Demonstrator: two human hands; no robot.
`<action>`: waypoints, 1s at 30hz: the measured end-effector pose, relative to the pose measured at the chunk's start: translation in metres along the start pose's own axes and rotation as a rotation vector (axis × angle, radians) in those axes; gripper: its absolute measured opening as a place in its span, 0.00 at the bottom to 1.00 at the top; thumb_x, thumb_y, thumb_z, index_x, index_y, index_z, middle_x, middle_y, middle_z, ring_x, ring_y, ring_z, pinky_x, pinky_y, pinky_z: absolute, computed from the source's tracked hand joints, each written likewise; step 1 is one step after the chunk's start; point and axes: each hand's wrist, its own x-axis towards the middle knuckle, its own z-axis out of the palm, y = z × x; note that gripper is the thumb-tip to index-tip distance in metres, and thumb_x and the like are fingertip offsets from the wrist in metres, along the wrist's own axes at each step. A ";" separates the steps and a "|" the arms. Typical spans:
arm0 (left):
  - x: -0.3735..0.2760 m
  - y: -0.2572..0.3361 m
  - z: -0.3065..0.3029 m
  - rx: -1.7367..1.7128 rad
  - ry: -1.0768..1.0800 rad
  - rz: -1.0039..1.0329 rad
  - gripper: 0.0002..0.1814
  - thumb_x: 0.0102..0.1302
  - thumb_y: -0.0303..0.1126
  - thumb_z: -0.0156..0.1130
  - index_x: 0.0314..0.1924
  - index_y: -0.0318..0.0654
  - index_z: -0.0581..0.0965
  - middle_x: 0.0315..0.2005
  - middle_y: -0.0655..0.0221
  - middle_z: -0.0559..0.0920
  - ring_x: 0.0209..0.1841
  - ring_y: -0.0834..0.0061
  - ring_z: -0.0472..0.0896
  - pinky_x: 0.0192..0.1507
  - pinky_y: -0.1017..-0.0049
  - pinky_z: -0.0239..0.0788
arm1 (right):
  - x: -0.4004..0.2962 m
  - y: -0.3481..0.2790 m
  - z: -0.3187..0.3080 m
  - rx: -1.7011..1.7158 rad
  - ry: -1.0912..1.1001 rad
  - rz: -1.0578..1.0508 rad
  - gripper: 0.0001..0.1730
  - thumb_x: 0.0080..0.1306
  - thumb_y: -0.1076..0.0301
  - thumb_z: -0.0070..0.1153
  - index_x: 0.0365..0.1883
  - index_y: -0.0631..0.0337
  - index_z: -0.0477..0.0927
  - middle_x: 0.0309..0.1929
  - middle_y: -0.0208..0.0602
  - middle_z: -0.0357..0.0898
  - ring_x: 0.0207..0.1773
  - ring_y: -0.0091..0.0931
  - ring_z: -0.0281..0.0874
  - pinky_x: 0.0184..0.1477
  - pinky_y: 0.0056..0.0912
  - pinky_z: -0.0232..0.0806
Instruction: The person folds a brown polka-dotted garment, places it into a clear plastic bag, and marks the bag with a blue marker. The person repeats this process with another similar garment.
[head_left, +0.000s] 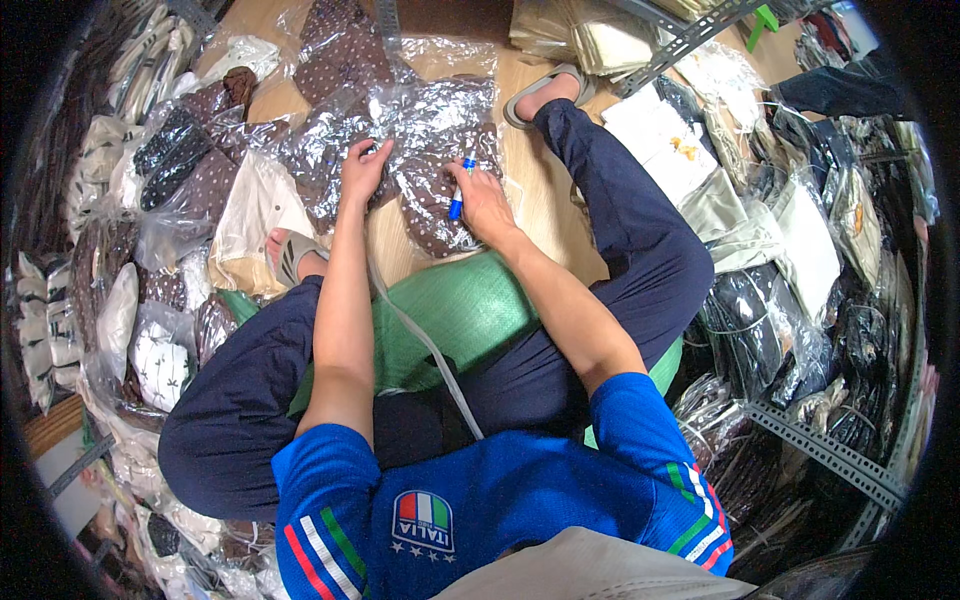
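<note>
In front of me lie brown polka-dot garments (450, 112) in shiny clear plastic bags. My right hand (486, 201) grips a blue-and-white marker pen (456, 204) over the nearer part of this bundle. My left hand (363, 174) rests at the plastic to the left, thumb and forefinger raised with a small gap; whether a fold of film is caught between them is unclear. A green woven sack (450, 307) bulges between my legs, under my forearms. A pale strap (427, 341) runs across it towards my shirt.
Bagged garments crowd the left side, with a cream cloth piece (259, 199) beside my left foot. Folded pale clothes (739, 217) and bagged dark ones (750, 330) lie to the right. Perforated metal shelf bars (686, 45) reach in at top right and lower right (825, 450). Plastic bag stacks (607, 45) stand ahead.
</note>
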 end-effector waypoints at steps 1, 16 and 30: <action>0.001 -0.002 0.000 -0.013 0.005 0.007 0.40 0.61 0.55 0.78 0.63 0.32 0.78 0.43 0.62 0.88 0.41 0.76 0.83 0.46 0.75 0.74 | 0.002 0.000 -0.002 -0.003 0.022 -0.004 0.27 0.74 0.74 0.46 0.71 0.49 0.68 0.71 0.59 0.70 0.71 0.51 0.69 0.70 0.52 0.62; 0.007 -0.008 0.000 -0.012 -0.027 -0.017 0.39 0.62 0.52 0.77 0.62 0.29 0.77 0.45 0.55 0.89 0.46 0.71 0.87 0.52 0.73 0.76 | 0.019 0.006 -0.028 0.013 0.142 0.096 0.38 0.68 0.83 0.44 0.76 0.48 0.65 0.76 0.58 0.64 0.74 0.50 0.67 0.74 0.49 0.61; 0.000 0.003 -0.003 0.019 -0.028 -0.053 0.36 0.64 0.53 0.76 0.62 0.34 0.79 0.44 0.61 0.89 0.44 0.75 0.84 0.50 0.75 0.73 | 0.018 0.017 -0.022 0.022 0.159 0.113 0.32 0.71 0.79 0.44 0.74 0.50 0.68 0.74 0.55 0.69 0.74 0.48 0.67 0.74 0.47 0.60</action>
